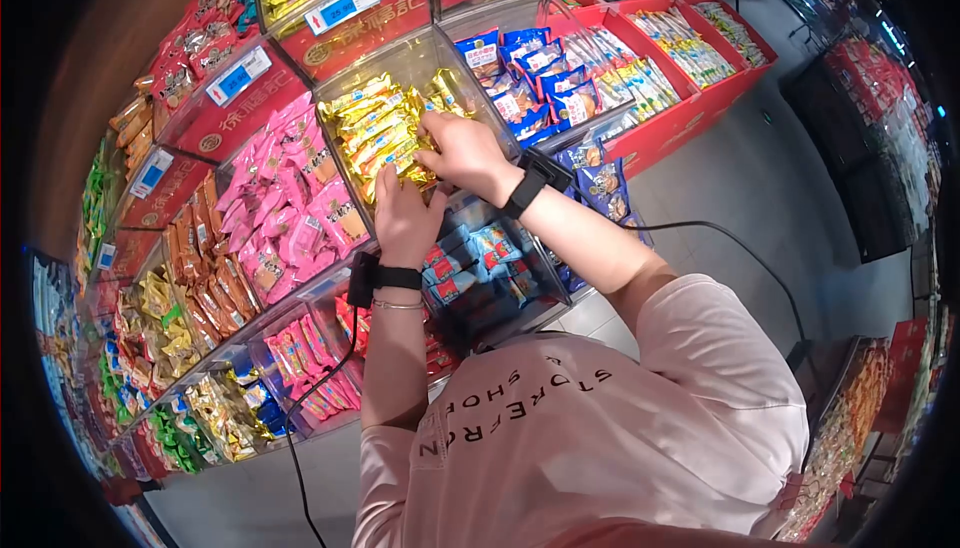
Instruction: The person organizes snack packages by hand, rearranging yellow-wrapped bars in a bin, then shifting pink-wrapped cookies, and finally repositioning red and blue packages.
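Note:
A clear-walled bin holds several gold-wrapped snack packets [372, 128], most lying in a neat stack and others loose toward the far right corner. My right hand [468, 155] reaches in from the right, its thumb and fingers curled around a gold packet, partly hidden by the hand. At the bin's near side is my left hand [403, 223], its fingertips touching the packets and its thumb held apart from the fingers. Both wrists wear black straps with small devices.
Pink packets [290, 198] fill the bin to the left, and blue bags [540, 83] the one to the right. Blue-wrapped sweets [480, 258] lie in a lower bin nearest my body. Black cables [715, 231] run from both wrists. Red display boxes [680, 108] stand at the far right.

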`<state>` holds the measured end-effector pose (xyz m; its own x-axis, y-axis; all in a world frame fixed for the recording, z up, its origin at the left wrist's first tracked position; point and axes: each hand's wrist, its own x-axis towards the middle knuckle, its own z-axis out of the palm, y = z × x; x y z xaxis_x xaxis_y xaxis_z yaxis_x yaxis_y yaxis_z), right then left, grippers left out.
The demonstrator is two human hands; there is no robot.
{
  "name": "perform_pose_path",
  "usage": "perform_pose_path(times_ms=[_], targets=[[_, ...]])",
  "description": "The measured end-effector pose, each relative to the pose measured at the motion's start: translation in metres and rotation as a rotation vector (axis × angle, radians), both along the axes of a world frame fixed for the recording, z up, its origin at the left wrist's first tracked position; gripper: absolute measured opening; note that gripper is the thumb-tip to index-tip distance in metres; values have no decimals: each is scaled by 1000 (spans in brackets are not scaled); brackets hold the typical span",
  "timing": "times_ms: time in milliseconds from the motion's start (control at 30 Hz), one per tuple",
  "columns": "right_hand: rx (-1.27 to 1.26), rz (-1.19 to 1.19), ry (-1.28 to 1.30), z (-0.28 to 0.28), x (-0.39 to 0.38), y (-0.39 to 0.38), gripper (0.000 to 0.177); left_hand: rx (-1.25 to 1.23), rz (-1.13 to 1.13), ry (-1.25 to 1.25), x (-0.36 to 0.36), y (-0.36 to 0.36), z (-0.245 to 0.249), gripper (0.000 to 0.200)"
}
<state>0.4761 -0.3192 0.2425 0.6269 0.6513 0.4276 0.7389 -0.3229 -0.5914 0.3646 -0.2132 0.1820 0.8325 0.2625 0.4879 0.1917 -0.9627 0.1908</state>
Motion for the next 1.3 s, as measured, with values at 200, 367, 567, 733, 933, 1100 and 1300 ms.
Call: perform_pose_path(times_ms=[200,367,567,733,933,1100,1300], targets=[[267,-125,-126,-7,-35,-40,21,-25,-99,-114,1,5,2,29],[267,-127,148,-20,-61,-63,14,-120,9,-53,5,-1,9,37],[193,-100,150,-38,-69,-90,14,-174,160,226,14,8,16,26],[206,-87,181,-40,-78,-101,12,-43,107,252,24,22,26,15],[189,-33,197,-62,-80,-105,12,104,64,151,34,41,22,11],[198,-33,199,-61,-80,-108,12,111,86,123,35,41,19,11],[184,-35,230,-57,-75,-112,10,55,127,122,42,43,16,12]])
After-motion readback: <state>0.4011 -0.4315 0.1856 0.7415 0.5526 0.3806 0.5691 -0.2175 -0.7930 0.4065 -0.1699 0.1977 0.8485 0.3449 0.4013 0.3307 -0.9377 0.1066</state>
